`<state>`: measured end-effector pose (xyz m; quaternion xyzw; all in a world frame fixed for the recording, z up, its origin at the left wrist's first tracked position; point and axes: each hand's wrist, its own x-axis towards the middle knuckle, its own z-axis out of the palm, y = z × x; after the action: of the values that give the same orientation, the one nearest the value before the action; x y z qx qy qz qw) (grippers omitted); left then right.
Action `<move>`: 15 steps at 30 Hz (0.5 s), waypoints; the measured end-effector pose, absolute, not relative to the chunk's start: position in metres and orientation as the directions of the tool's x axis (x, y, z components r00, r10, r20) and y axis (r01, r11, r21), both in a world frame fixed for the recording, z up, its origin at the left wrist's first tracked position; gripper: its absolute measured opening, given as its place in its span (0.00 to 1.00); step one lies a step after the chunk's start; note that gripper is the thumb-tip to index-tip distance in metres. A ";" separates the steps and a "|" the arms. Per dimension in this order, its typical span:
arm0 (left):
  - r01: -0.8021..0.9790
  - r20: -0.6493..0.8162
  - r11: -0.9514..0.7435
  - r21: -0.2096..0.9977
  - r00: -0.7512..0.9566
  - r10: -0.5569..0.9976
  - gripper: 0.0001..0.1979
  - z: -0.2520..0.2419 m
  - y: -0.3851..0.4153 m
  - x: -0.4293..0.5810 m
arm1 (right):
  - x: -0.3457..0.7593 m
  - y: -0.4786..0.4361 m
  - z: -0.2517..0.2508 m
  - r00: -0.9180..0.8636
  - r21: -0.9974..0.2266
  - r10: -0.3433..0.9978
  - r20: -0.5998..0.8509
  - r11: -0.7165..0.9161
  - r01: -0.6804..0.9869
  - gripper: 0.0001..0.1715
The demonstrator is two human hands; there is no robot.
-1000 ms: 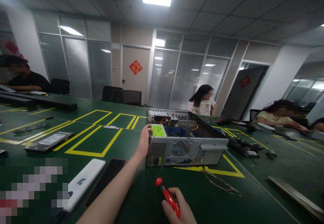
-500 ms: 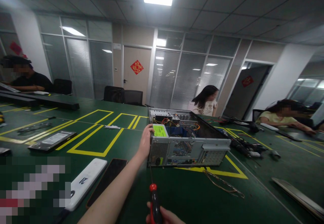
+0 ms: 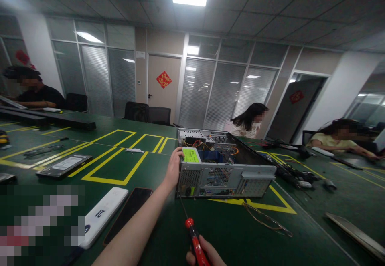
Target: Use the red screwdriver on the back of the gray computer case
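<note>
An uncovered computer case (image 3: 222, 182) lies on its side on the green table, its vented rear panel facing me and loose wires showing inside. My left hand (image 3: 174, 168) grips the left rear corner of the case, beside the power supply (image 3: 190, 156) with its bright green label. The fingers curl over the edge. Low in front, my right hand (image 3: 207, 252) is closed around the red and black handle of a screwdriver (image 3: 194, 234). Its thin shaft slants up and left, with the tip at the lower left corner of the rear panel; whether it touches a screw I cannot tell.
Left of my forearm lie a dark phone (image 3: 129, 214), a white power bank (image 3: 104, 218) and a hard drive (image 3: 64, 166). To the right are eyeglasses (image 3: 266, 220), a flat metal panel (image 3: 355, 234) and tangled black cables (image 3: 297, 176). Several people sit around the table.
The screwdriver's handle has swung right and turned, showing more red, while its tip stays near the panel corner. My left hand keeps its place on the case.
</note>
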<state>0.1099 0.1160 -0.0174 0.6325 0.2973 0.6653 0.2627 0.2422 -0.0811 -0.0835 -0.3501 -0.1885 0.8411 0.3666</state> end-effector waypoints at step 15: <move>0.010 0.670 -0.671 0.742 -0.064 0.740 0.21 -0.016 0.113 0.109 | 0.243 -0.086 -0.076 -0.542 -0.565 0.705 -0.457 -0.701 -0.436 0.21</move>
<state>0.1088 0.1132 -0.0159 0.6269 0.2991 0.6652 0.2741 0.2425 -0.0856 -0.0764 -0.3434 -0.1961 0.8558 0.3334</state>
